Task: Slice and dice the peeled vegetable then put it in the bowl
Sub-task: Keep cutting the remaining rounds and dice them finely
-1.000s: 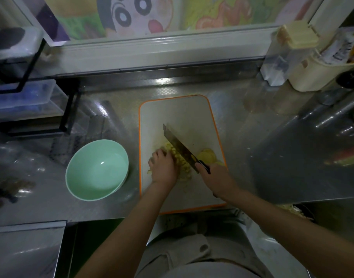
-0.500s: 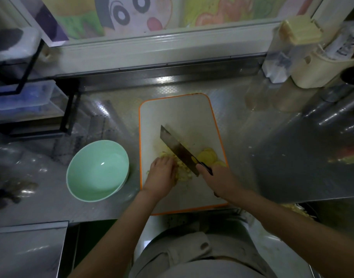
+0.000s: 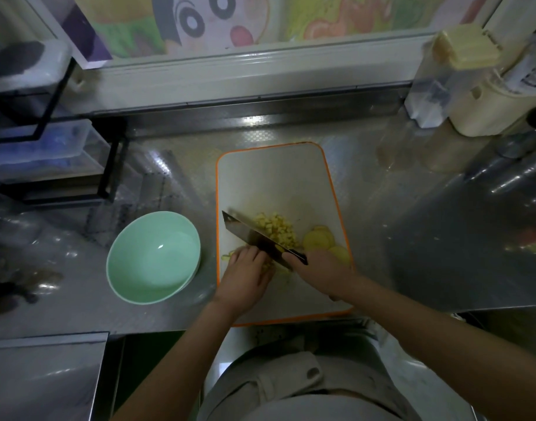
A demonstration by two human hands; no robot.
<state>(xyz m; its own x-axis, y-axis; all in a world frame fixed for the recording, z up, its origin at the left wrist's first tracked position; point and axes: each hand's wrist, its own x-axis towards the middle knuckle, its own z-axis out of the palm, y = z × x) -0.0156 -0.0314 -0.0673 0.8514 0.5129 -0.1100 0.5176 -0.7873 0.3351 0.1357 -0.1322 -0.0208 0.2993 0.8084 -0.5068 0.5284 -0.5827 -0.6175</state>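
A white cutting board [image 3: 275, 177] with an orange rim lies on the steel counter. On it sits a heap of yellow diced vegetable [image 3: 277, 229], with a few round slices [image 3: 319, 238] to its right. My right hand [image 3: 319, 273] grips the black handle of a cleaver [image 3: 248, 232], whose blade slants across the board just left of the dice. My left hand [image 3: 245, 276] holds down yellow strips at the blade's near side, and its fingers hide most of them. An empty mint-green bowl [image 3: 152, 256] stands left of the board.
A black wire rack with clear plastic boxes [image 3: 45, 144] fills the left side. A clear container with a cream lid [image 3: 452, 74] and a cream tub [image 3: 497, 107] stand at the back right. The counter's front edge runs just below the board.
The cleaver has shifted left and nearer to me, uncovering the heap of dice behind it. My left hand has drawn back along the strips toward the board's near edge.
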